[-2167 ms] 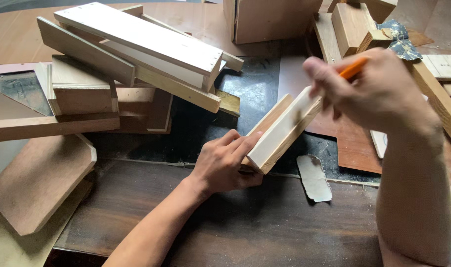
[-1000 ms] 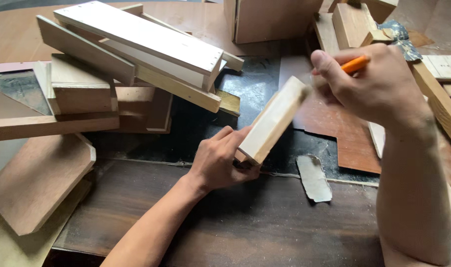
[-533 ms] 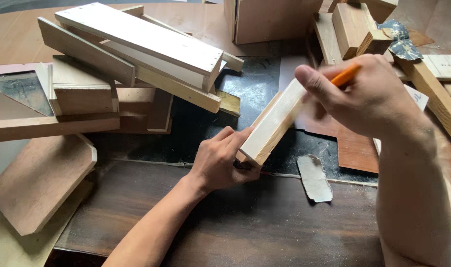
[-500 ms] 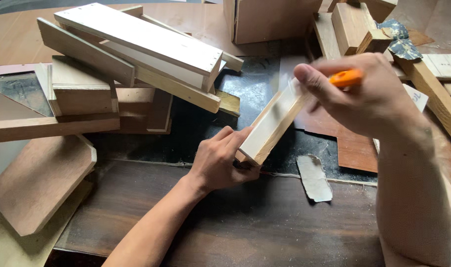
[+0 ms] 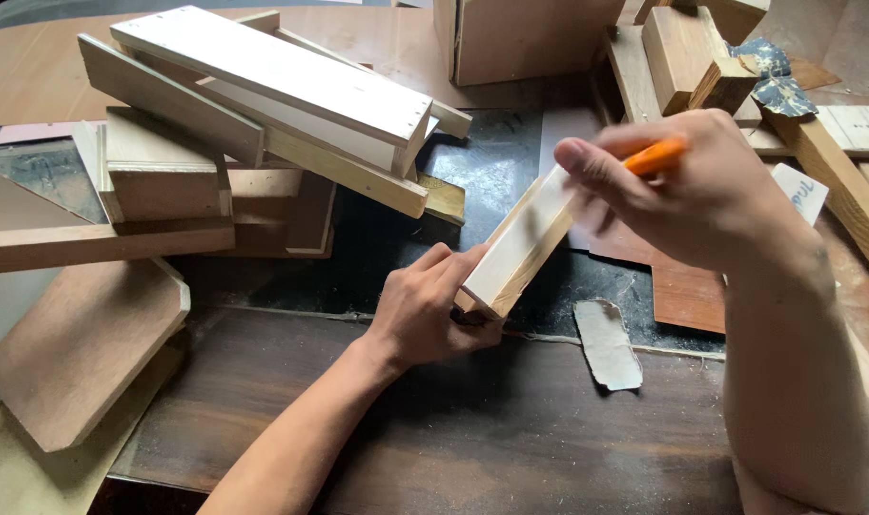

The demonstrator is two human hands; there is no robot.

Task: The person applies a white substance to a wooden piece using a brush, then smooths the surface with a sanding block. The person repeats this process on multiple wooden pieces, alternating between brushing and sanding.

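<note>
A dark wooden bench top is lying nearest, and a grey scrap of sandpaper is resting on it at about 4 o'clock from the left hand. The left hand is gripping the near end of a pale wooden block, fingers wrapped tight around its lower corner. The block is sitting near the middle of the view, tilting up and away toward 1 o'clock, its near end resting by the bench edge. At its far end the right hand is pinching an orange pencil between closed fingers, with the tip hidden behind the thumb and blurred. At 9 o'clock from the left hand a brown board with clipped corners is lying flat. Farther off, at 10 to 11 o'clock, a stack of pale wooden frames is leaning. At 1 o'clock, short timber offcuts are lying at the far edge.
</note>
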